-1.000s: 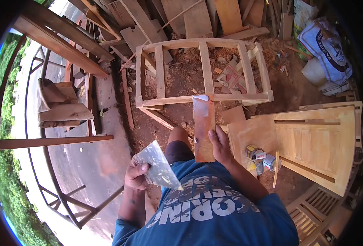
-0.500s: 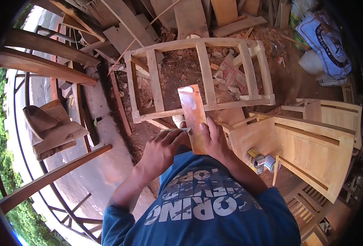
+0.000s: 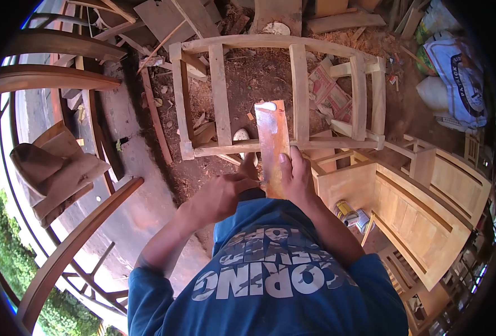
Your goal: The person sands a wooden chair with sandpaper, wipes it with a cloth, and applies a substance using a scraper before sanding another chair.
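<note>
Above littered dirt floor (image 3: pixel 253 75): right hand (image 3: pixel 298 176) grips board (image 3: pixel 272 140); left hand (image 3: pixel 221 196) curled, contents unclear.

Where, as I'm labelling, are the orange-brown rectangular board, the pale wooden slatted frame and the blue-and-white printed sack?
Board (image 3: pixel 272 143): head view, middle of its face.
Frame (image 3: pixel 299 92): head view, one slat.
Sack (image 3: pixel 460 84): head view, printed front.

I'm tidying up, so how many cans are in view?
2: a yellow can and, just right of it, a bluish can, both beside the pale wooden furniture, right of centre. More could be hidden behind it.
</note>
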The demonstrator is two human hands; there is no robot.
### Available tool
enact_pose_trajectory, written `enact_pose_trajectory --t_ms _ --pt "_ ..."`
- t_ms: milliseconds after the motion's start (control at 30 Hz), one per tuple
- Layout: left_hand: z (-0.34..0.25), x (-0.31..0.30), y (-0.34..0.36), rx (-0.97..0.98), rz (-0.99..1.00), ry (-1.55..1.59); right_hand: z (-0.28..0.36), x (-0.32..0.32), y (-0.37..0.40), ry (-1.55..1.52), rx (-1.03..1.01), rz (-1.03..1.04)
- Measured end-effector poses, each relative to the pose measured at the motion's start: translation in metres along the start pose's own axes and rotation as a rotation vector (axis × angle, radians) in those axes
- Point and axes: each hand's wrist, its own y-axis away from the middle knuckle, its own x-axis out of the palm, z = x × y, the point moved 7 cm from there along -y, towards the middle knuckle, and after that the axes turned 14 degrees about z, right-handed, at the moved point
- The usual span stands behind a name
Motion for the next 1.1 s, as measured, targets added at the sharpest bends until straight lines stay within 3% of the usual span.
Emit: enact_pose_trajectory --t_ms 67,167,267,367,500,667,1100 --pt "0.014 -0.007 0.000 0.067 0.008 0.174 -0.009 -0.002 -0.008 -0.003 -0.019 -0.019" --pt "0.057 -0.023 0.011 -0.088 -0.176 0.588 -0.036 -0.008 -0.016 -0.053 0.102 0.035" --pt "0.119 -0.020 0.004 -0.353 -0.280 0.165 -0.064 -0.020 -0.010 -0.119 0.157 0.011" --pt "0.175 0.005 -0.022 -0.386 -0.382 -0.180 -0.105 -0.019 0.014 -0.132 0.222 0.042" --pt "0.238 0.037 -0.038 -0.470 -0.405 -0.196 -0.132 -0.021 0.050 -0.257 0.367 0.081" --pt "0.243 0.051 -0.043 -0.515 -0.441 -0.275 -0.157 -0.012 0.071 -0.319 0.415 0.098" --pt "0.246 0.040 -0.065 -0.579 -0.358 -0.502 -0.132 0.011 0.059 -0.266 0.386 0.146"
